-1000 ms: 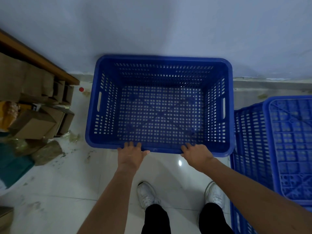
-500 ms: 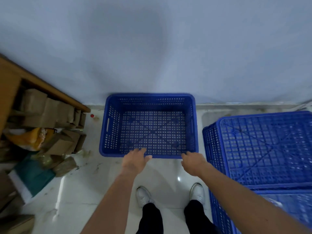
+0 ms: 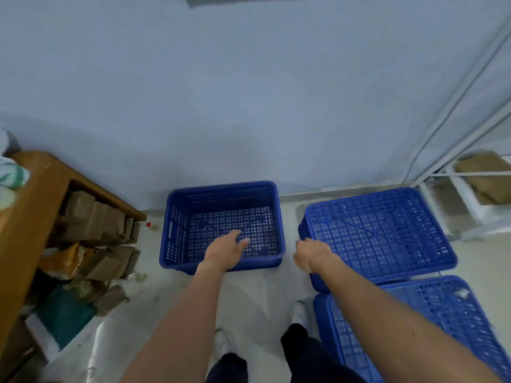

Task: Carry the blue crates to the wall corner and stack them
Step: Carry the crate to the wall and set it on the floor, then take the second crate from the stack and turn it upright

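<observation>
Left hand [image 3: 225, 251] sits just left of frame centre, fingers loosely spread and empty, hanging over the near wall of the upright blue crate [image 3: 221, 268], not gripping it. Right hand [image 3: 311, 255] is just right of centre, fingers curled downward; whether they close on anything cannot be told, and it looks free of both crates, at the near-left corner of the upturned crate [image 3: 378, 233].

That upright crate stands open side up on the pale floor [image 3: 257, 288], its far wall close against the blue-grey wall [image 3: 221, 106], in the middle of the frame. The upturned crate lies base up at centre right, just beside it with a strip of floor between. A third crate [image 3: 420, 322] fills the lower right, touching or nearly touching the upturned one's near edge.

Bottom centre, two white shoes [image 3: 298, 312] and dark trouser legs. Left side: a wooden bench [image 3: 33, 205] with cardboard boxes [image 3: 94, 219] packed beneath. Upper right: a white metal rack [image 3: 470, 194].
</observation>
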Motion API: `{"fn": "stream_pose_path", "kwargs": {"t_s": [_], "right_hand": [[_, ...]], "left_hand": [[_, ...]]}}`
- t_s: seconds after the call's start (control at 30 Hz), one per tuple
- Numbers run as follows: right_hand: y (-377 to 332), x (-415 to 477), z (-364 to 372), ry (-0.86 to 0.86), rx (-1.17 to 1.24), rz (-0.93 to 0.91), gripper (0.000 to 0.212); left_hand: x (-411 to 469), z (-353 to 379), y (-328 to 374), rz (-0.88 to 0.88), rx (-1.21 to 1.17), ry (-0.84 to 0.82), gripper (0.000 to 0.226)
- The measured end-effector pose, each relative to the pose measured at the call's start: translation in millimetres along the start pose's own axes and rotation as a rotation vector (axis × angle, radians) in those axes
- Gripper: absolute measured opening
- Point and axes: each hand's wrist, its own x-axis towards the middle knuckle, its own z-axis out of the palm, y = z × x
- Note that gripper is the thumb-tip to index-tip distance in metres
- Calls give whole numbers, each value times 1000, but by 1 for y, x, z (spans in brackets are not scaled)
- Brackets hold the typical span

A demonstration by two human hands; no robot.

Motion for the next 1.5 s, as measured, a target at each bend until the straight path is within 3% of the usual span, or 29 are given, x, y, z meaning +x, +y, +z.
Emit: {"fn": "stream_pose_path", "kwargs": {"t_s": [0.23,0.57,1.0,1.5], "right_hand": [[24,-92,29,62,114,241,41],[-2,-238,106,208,293,512,40],[5,-410,237,267,502,844,41],[97,-501,353,332,717,932,39]], "left_hand": [[-40,-3,32,210,51,-11,59],[-106,-32,31,547,265,27,58],[-232,96,129,927,419,-132,55],[-321,254,220,976,586,-255,40]]}}
